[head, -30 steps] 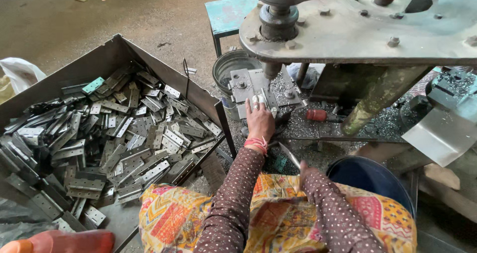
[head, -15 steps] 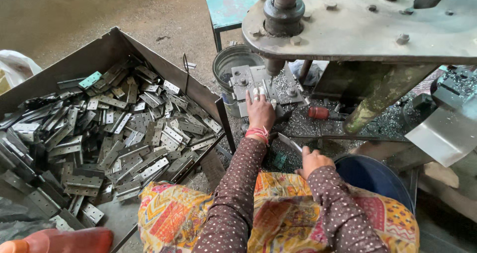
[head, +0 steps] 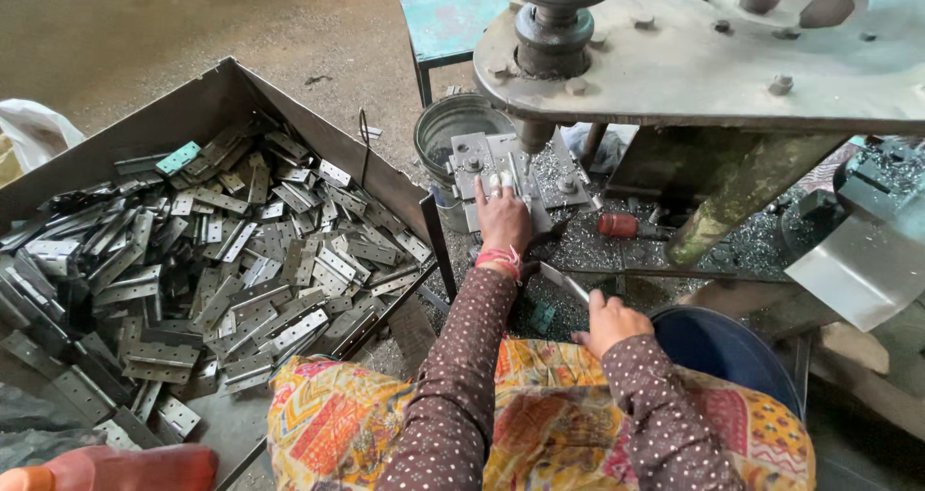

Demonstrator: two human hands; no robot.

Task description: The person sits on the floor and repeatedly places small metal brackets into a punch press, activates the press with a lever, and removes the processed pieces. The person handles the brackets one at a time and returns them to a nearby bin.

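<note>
My left hand reaches forward onto the metal die block under the press punch, fingertips pressing a small metal hinge plate there. My right hand rests near my lap, shut on a thin metal strip that sticks out to the upper left. Both sleeves are brown with white dots, above a bright patterned cloth on my lap.
A large metal tray at the left holds several grey hinge plates. The heavy press frame overhangs the upper right. A metal bucket, a teal stool, a blue tub and metal shavings surround the die.
My right hand has come up from behind my lap into view, holding the strip. My left hand stays on the die block.
</note>
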